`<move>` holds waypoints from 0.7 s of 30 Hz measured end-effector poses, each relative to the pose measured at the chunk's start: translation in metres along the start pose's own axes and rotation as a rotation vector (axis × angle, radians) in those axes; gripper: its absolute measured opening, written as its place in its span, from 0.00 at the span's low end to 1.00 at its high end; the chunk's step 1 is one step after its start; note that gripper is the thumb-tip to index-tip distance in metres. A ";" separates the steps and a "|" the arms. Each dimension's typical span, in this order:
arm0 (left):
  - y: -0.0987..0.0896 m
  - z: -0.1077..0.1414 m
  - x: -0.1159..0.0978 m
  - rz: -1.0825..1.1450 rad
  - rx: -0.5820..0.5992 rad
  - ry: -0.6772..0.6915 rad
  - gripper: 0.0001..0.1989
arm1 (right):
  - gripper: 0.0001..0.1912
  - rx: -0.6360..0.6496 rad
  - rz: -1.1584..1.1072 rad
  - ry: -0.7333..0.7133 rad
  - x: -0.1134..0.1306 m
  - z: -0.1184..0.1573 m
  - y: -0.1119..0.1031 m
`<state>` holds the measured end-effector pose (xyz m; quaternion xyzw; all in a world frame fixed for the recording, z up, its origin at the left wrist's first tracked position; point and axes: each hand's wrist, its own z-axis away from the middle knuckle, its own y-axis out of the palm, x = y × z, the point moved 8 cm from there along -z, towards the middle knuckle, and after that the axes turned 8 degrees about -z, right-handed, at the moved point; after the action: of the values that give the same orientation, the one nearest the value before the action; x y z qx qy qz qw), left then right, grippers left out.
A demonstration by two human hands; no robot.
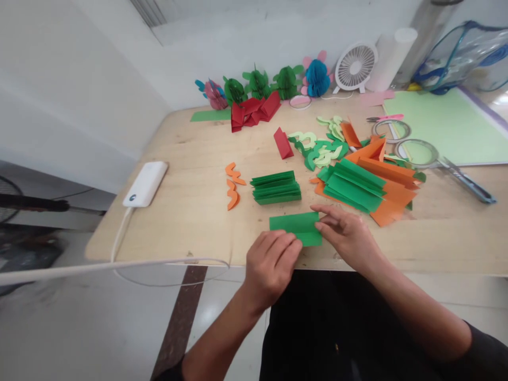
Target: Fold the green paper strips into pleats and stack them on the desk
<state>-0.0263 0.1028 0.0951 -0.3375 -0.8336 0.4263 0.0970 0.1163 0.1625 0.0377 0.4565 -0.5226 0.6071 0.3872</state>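
Near the table's front edge lies a creased green paper strip [294, 222]. My left hand [272, 260] is closed on its lower left edge, fingers curled over the paper. At the strip's right end, my right hand [344, 233] pinches the edge between thumb and fingers. Just behind is a stack of folded dark green paper [277, 187]. To the right, more folded green paper [353, 185] rests on folded orange paper [392, 203]. Two orange paper cut-outs [233, 193] lie left of the stack.
Paper honeycomb figures [257, 83] and a small white fan [356, 67] stand along the wall. Folded red paper [254, 112], curly green cut-outs [325, 151], tape rolls [416, 153] and a utility knife [470, 182] lie behind and right. A white power bank [146, 183] with a cable sits left.
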 end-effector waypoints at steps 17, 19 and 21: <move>0.042 0.049 0.068 0.921 0.016 -1.159 0.19 | 0.12 -0.148 0.125 -0.164 0.021 0.012 -0.018; 0.039 0.048 0.068 0.927 -0.034 -1.185 0.18 | 0.11 -0.019 0.060 -0.071 0.011 0.010 -0.011; 0.036 0.048 0.069 0.903 -0.084 -1.193 0.17 | 0.18 0.089 0.034 -0.009 0.005 0.011 -0.005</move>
<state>-0.0827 0.1314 0.0290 -0.3618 -0.5406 0.5030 -0.5691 0.1208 0.1523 0.0440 0.4671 -0.5047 0.6341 0.3535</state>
